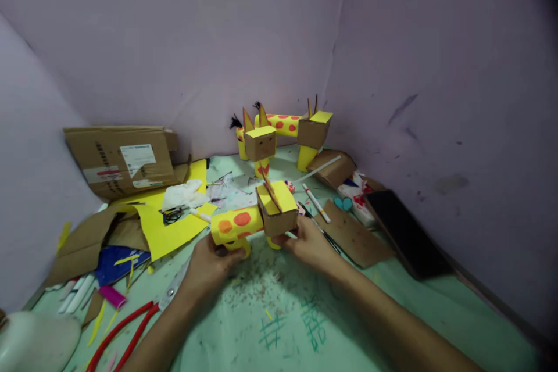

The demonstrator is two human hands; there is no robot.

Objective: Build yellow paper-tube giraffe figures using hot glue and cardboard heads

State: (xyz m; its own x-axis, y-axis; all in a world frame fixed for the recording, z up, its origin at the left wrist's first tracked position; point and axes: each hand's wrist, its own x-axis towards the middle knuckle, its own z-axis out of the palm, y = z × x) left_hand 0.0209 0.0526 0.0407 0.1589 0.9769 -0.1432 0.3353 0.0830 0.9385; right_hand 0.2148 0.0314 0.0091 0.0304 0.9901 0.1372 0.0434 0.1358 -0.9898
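Note:
A yellow cardboard giraffe [253,218] with orange spots and a brown box head stands on the pale green table [279,314]. My left hand [209,261] is closed round its rear body and legs. My right hand [307,241] grips under the head end. Two more paper giraffes [281,133] stand farther back against the wall.
Red-handled scissors [139,314] lie at the lower left. Yellow paper [170,226], cardboard scraps [353,232] and a flattened box [122,160] lie around. White markers [316,203] and a dark phone [405,232] lie to the right. Walls close in behind and on both sides.

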